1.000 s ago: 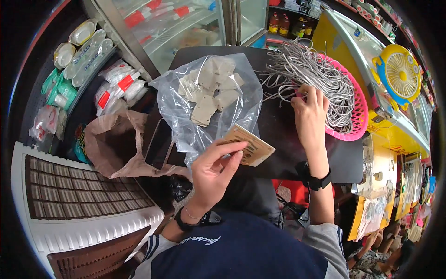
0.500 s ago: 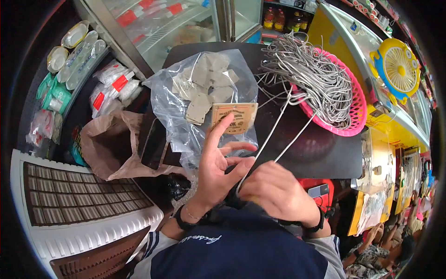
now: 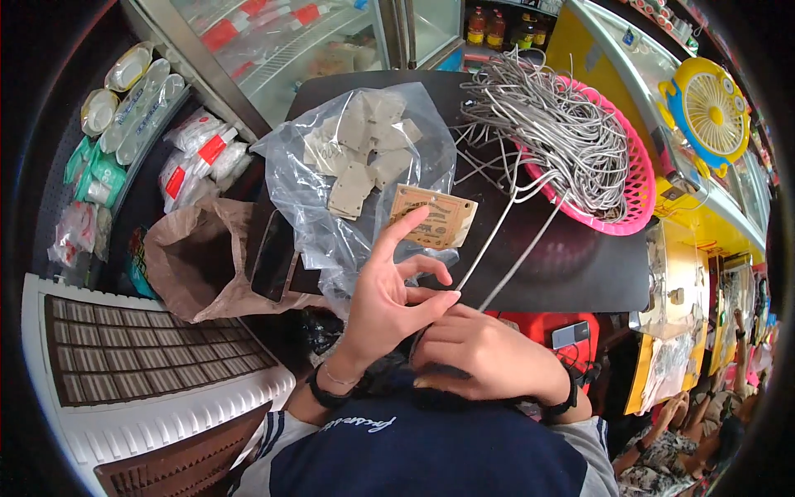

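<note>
A square tan card tag (image 3: 429, 217) with dark print and small corner holes sits at the bag's lower right edge. My left hand (image 3: 389, 290) stretches its index finger over the tag's face, while its thumb pinches a grey cord (image 3: 505, 215) against the curled fingers. Close beside it, my right hand (image 3: 484, 348) is closed around the cord's lower part, which its fingers hide. Two cord strands run up to a tangled grey cord bundle (image 3: 563, 132) in a pink basket (image 3: 638, 195). Several plain card tags (image 3: 352, 186) lie in the clear plastic bag (image 3: 286, 153).
The black table (image 3: 580, 282) carries the bag and basket. Left of it are a phone (image 3: 272, 257), a brown paper bag (image 3: 199, 248) and a white slatted appliance (image 3: 157, 414). A yellow-blue fan (image 3: 712, 116) stands at right; a red stool (image 3: 538, 323) is below the table edge.
The printed tag has shifted slightly right and down and tilted, with my left index finger on it. My right hand has moved slightly down, close to my left thumb.
</note>
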Available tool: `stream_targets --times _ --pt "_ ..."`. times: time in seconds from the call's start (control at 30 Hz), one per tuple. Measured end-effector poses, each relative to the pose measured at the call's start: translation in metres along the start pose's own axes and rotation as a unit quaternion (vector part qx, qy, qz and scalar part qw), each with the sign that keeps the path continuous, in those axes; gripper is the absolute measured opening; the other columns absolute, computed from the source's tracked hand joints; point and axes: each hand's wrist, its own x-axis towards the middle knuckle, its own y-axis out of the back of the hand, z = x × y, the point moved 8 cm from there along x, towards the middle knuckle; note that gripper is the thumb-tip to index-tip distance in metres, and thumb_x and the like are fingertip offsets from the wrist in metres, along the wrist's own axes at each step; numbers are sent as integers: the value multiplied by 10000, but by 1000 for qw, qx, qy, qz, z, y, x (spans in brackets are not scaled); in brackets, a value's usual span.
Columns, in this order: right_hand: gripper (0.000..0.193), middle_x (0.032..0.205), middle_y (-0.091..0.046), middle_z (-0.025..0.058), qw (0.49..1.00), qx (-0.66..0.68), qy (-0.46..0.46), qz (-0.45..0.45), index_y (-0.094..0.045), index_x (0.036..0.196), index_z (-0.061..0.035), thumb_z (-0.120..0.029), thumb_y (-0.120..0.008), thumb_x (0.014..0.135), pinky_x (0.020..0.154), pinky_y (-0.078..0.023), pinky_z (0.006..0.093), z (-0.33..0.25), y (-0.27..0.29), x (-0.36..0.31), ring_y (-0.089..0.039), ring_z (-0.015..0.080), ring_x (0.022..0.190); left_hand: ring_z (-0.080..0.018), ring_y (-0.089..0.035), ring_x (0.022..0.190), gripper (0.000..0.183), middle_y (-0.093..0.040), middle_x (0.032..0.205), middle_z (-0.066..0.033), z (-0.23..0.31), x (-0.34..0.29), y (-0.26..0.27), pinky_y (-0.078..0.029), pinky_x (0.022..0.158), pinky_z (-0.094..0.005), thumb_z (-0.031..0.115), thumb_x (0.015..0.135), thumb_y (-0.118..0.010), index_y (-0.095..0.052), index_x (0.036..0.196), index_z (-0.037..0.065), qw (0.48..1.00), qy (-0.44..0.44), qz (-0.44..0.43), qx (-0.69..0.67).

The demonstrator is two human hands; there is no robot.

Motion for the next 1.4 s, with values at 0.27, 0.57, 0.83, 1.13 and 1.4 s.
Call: stream_targets --times 0.27,0.57,0.83,1.13,1.4 --pt "258 1008 -590 118 956 51 -186 221 -500 1057 -1 43 -587 817 808 -479 320 58 61 -29 -618 217 904 -123 -523 884 827 -399 1257 -76 7 -9 14 -552 691 -213 -184 707 -654 -258 1411 -7 999 -25 4 19" --pt "255 998 -599 166 888 -249 -216 322 -590 1018 12 114 -504 801 764 -473 326 71 114 -47 -611 289 877 -126 -522 846 816 -471 1175 -72 23 -21 23 -561 692 -224 -187 687 -665 -296 1396 -22 997 -77 -9 27" --pt "183 953 -632 130 920 -190 -193 282 -606 916 14 114 -524 787 745 -484 327 57 100 -53 -614 290 872 -123 -497 763 912 -470 1233 -104 62 -41 58 -587 675 -251 -163 613 -716 -278 1403 -35 971 -217 68 -74" --pt "568 1246 -531 194 783 536 -181 259 -329 1361 80 -242 -522 935 975 -426 367 71 36 -27 -567 255 1101 -140 -563 839 766 -352 1280 -92 19 -32 -9 -547 707 -244 -182 683 -685 -373 1360 -5 984 -97 -124 79" --pt "304 1172 -584 157 806 382 -151 427 -533 1180 79 -110 -523 941 915 -468 325 72 71 -44 -599 211 1032 -121 -525 860 744 -386 1223 -63 13 -31 -1 -517 694 -227 -157 680 -698 -406 1345 1 991 -78 -82 67"
